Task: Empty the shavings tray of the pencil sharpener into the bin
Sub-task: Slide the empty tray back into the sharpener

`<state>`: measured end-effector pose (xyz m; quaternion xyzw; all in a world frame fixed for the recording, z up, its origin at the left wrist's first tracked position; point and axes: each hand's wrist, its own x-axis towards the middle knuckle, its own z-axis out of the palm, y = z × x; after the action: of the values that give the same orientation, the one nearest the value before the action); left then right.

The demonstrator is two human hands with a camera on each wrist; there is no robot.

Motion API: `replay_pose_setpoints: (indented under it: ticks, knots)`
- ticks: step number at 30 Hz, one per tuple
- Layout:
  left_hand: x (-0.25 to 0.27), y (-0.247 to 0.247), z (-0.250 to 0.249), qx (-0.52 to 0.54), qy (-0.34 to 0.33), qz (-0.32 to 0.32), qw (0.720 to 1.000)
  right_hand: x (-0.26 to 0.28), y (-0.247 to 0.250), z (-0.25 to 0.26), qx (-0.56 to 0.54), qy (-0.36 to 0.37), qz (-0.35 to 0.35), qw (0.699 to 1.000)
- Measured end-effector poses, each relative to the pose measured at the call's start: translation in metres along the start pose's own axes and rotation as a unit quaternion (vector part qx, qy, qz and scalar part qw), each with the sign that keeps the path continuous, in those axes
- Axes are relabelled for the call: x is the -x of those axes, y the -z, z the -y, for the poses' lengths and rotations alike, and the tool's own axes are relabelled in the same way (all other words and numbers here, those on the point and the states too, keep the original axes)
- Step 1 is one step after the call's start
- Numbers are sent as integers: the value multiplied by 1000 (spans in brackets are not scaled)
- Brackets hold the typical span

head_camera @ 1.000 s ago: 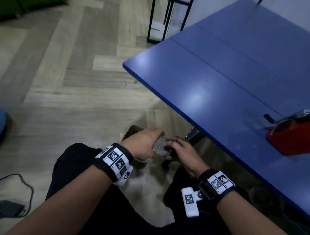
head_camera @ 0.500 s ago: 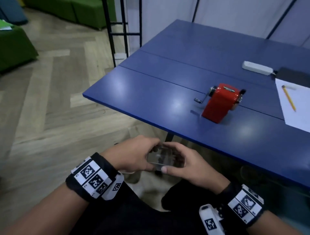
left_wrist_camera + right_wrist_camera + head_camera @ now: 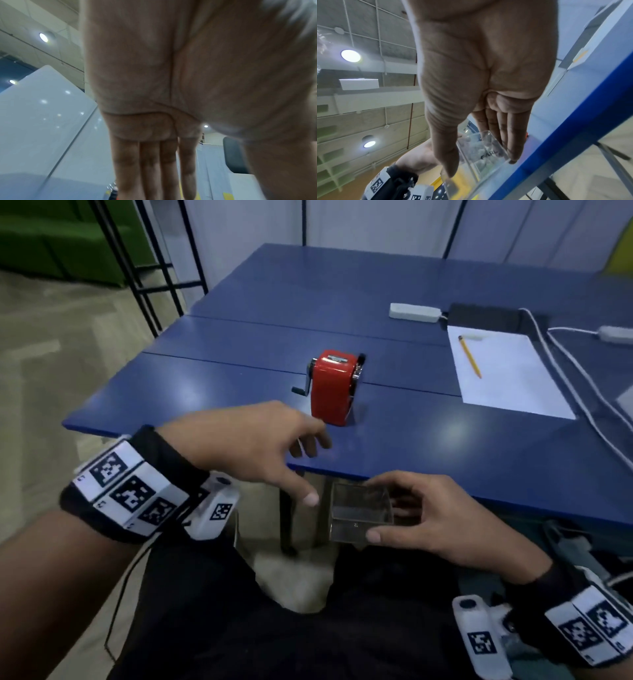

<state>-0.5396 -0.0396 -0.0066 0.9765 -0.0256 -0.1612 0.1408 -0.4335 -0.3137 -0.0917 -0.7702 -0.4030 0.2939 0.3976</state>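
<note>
The clear plastic shavings tray (image 3: 359, 510) sits in my right hand (image 3: 375, 510) just below the near edge of the blue table (image 3: 445, 446), open side up. Thumb on the near wall, fingers on the far wall. In the right wrist view the same tray (image 3: 481, 152) is pinched between thumb and fingers. Nothing shows inside it in the head view. My left hand (image 3: 305, 470) hovers empty over the table edge, fingers straight (image 3: 154, 169), a short way in front of the red crank pencil sharpener (image 3: 334, 386). The bin is out of view.
On the right of the table lie a white sheet (image 3: 507, 371) with a yellow pencil (image 3: 470, 361), a white power strip (image 3: 414, 312), a black box (image 3: 486, 318) and white cables (image 3: 582, 378). A black metal rack (image 3: 147, 268) stands at the far left.
My left hand has let go of the tray and risen forward over the table edge toward the sharpener. My right hand now holds the tray alone, higher up. The head view has tilted up.
</note>
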Motion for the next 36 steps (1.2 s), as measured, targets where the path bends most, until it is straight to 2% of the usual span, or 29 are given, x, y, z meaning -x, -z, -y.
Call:
replay_pose_setpoints:
  ticks: [4, 6, 11, 16, 21, 26, 31, 36]
  knots:
    - [-36, 32, 18, -21, 7, -164, 986, 13, 18, -19, -1, -16, -58, 998]
    - [-63, 38, 31, -34, 13, -203, 978, 15, 20, -28, -1, -21, -84, 996]
    - [-123, 42, 59, -62, 46, -128, 989, 8, 20, -40, 18, -32, -119, 992]
    - [-155, 43, 70, -45, 11, -102, 994, -2, 20, -46, 27, -43, -143, 988]
    - [-161, 45, 78, -11, -10, -96, 995, -10, 23, -45, 38, -63, -161, 984]
    - [-160, 51, 70, -10, -48, -38, 998, -16, 18, -38, 73, -83, -206, 972]
    - [-163, 63, 57, -61, -55, 23, 996, -26, 3, -29, 117, -107, -240, 958]
    - [-165, 66, 52, -113, -70, 36, 991, -39, -10, -24, 142, -113, -256, 949]
